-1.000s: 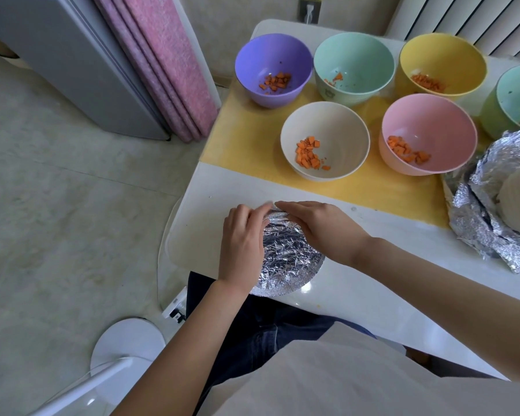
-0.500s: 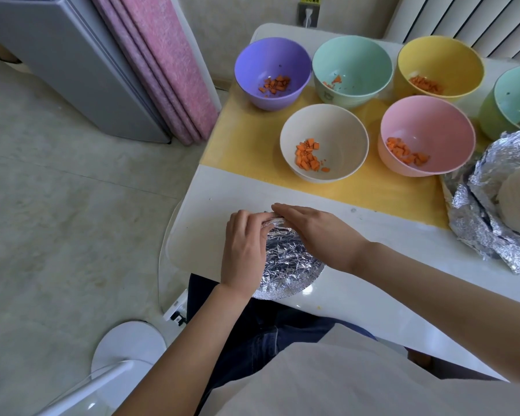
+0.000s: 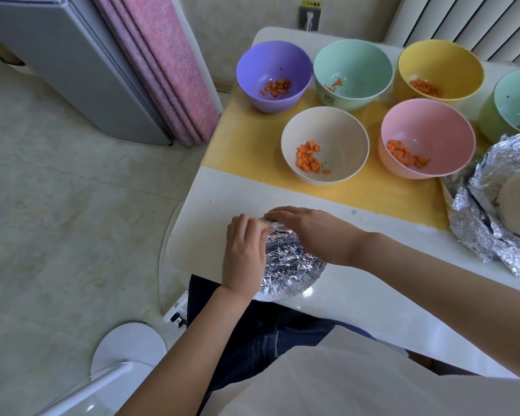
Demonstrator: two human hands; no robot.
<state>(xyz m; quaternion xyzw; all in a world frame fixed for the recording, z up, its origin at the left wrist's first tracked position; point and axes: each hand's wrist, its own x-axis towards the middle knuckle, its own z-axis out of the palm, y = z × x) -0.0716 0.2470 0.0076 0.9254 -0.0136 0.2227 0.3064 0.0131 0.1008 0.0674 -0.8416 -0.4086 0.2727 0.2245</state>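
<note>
Our left hand (image 3: 243, 256) pinches far rim of foil-covered dish (image 3: 288, 265) at desk (image 3: 360, 286) edge; right hand (image 3: 312, 232) presses same rim, hands touching.

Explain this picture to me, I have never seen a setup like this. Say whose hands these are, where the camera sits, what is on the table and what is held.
There is no machine here: a person works with bare hands, and the single camera sits on their head, looking forward and down. The left hand pinches the far rim of a round foil-covered dish at the near edge of the white table. The right hand presses flat fingers on that same rim. Farther back, on a yellow mat, stand coloured bowls; the purple bowl, cream bowl and pink bowl hold diced carrot. Crumpled foil lies at the right.
</note>
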